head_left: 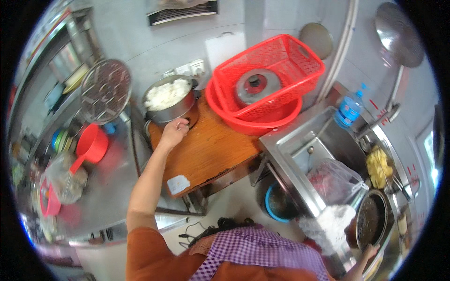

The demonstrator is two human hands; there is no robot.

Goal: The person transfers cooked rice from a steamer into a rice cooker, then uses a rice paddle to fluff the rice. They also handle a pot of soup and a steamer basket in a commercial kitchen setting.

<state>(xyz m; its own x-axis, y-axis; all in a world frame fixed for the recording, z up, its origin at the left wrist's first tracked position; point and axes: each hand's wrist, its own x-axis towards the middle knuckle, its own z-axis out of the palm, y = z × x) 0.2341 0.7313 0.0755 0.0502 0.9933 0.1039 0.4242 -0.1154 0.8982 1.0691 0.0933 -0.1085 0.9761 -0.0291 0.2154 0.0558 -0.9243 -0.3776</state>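
Note:
My left hand point(174, 132), its fingers curled, is at the near side of a steel pot point(176, 108) on a wooden table point(206, 157). Whatever it grips, if anything, is hidden. White food that looks like rice point(167, 93) fills the pot. At the lower right, my right hand point(370, 253) is closed at the rim of a dark-bottomed round pot point(373, 220), tilted at the sink's near end. A white plastic bag point(335, 225) lies beside that pot.
Red baskets point(269, 112) with a pot lid point(258, 86) stand at the table's back right. The steel sink point(293, 136) holds a clear bag point(335, 180); a blue bottle point(349, 110) stands behind. A bucket point(279, 201) sits below. Left, a steel counter point(110, 187) bears a red dipper point(92, 143).

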